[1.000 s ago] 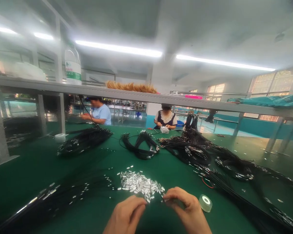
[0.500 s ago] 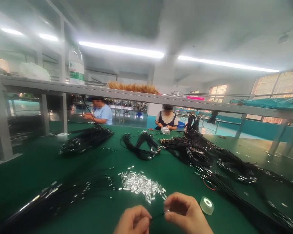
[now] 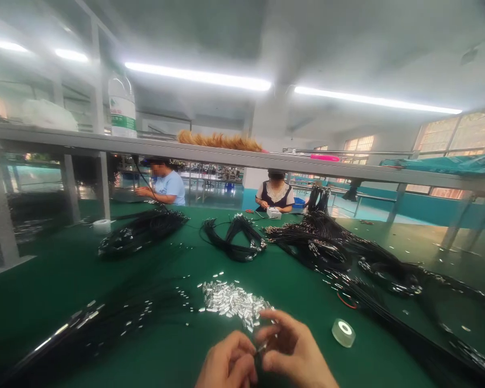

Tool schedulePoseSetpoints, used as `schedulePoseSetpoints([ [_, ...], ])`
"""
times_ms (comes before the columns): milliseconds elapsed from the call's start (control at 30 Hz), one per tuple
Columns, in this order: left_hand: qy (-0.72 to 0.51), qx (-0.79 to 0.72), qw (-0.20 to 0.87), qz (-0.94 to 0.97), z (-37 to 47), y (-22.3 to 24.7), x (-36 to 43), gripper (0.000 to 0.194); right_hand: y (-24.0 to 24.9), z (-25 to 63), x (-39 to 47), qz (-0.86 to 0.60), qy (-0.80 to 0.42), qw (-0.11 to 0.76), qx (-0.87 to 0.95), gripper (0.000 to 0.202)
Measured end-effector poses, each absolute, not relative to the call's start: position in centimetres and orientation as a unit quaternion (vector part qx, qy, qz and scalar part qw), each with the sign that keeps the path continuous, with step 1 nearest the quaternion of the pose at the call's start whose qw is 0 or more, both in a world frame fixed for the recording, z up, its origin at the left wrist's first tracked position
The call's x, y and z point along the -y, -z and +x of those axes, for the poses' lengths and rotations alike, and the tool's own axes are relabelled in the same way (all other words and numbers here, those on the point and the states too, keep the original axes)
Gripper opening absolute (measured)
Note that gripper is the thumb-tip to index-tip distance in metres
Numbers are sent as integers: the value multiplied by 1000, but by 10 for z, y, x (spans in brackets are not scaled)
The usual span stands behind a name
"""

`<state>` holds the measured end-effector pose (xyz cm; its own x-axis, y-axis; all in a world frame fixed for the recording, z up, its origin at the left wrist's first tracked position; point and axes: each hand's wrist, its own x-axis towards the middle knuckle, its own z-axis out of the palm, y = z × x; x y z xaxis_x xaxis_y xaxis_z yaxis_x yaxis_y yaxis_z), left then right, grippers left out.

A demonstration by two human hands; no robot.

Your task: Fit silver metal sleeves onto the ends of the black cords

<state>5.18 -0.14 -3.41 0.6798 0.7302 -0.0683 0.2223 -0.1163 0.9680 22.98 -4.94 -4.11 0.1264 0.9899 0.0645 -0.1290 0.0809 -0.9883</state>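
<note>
Small shiny silver metal pieces (image 3: pixel 230 302) lie in a loose heap on the green surface (image 3: pixel 303 293), just beyond the person's two hands. The left hand (image 3: pixel 231 360) has its fingers drawn together, apparently pinching a thin dark cord, though most of it is hidden. The right hand (image 3: pixel 297 347) is partly curled, forefinger raised at the heap's near edge; something small and bright shows by its thumb, but I can't tell whether it is gripped or merely touched.

From where I stand, a slip looks the likeliest trouble: a piece this tiny, held only at the fingertips, could drop or twist if the cord's end met it off-centre. That raised forefinger sits close enough to the heap to scatter loose pieces, should the hand sweep sideways. Strays could get lost among the long black cords with shiny ends (image 3: pixel 44 345) on the left. The squat, clear round container with a white ring on top (image 3: pixel 343 332) stands right of the right hand, where a wide elbow or wrist swing might knock it.
</note>
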Motion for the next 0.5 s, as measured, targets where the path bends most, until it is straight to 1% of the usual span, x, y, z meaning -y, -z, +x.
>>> schedulePoseSetpoints([
  [33, -235, -329, 578, 708, 51, 31, 1, 23, 43, 239, 49, -490, -465, 590, 443, 61],
  [67, -245, -331, 574, 708, 51, 27, 0, 30, 47, 248, 49, -526, -432, 584, 443, 62],
  [133, -249, -351, 552, 714, 50, 19, -1, 41, 56, 263, 49, -660, -308, 518, 450, 49],
  [167, -245, -359, 542, 719, 50, 16, -1, 43, 62, 268, 48, -701, -265, 481, 456, 43],
  [233, -238, -360, 535, 726, 51, 11, -1, 45, 75, 270, 45, -734, -224, 424, 481, 30],
  [333, -263, -358, 521, 728, 54, 10, 0, 43, 89, 261, 38, -745, -203, 381, 508, 25],
  [433, -283, -378, 520, 712, 57, 11, 1, 35, 90, 252, 34, -762, -173, 368, 504, 24],
  [500, -292, -379, 530, 700, 58, 9, 1, 35, 86, 250, 34, -761, -170, 380, 498, 27],
])
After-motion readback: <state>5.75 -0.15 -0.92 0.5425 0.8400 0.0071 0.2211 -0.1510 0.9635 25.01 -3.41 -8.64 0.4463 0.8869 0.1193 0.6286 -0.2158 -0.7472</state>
